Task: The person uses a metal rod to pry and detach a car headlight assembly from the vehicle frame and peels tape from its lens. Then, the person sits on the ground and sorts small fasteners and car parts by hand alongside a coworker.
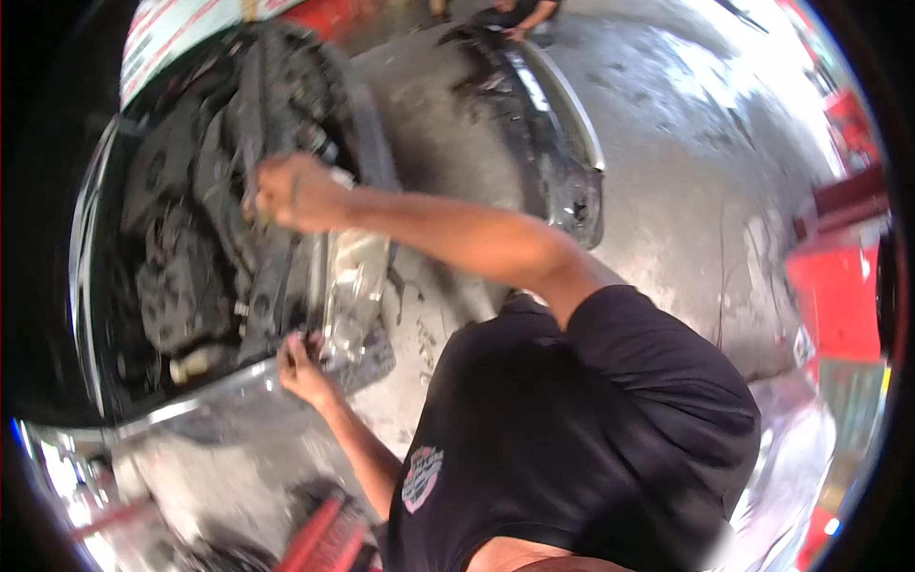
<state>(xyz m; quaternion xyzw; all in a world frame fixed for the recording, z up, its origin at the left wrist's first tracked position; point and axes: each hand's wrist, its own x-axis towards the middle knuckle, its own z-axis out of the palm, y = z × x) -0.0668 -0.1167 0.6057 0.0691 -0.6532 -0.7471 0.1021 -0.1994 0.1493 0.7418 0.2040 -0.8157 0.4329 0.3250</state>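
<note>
The car's engine bay (181,257) lies before me, with a long dark front crossmember (272,286) along it. My right hand (295,194) is closed above this crossmember, blurred by motion. Something small and yellowish shows under its fingers, too unclear to name. Near the fender edge (224,379), beside the clear headlight (357,276), is my left hand (303,370). Its fingers are pinched together at the headlight's inner corner. What they hold, if anything, is too small to make out.
A detached bumper (548,124) lies on the concrete floor (667,181), with a co-worker's hand (518,34) at its far end. Red equipment (839,296) stands at the right. A red object (324,534) is low beside me.
</note>
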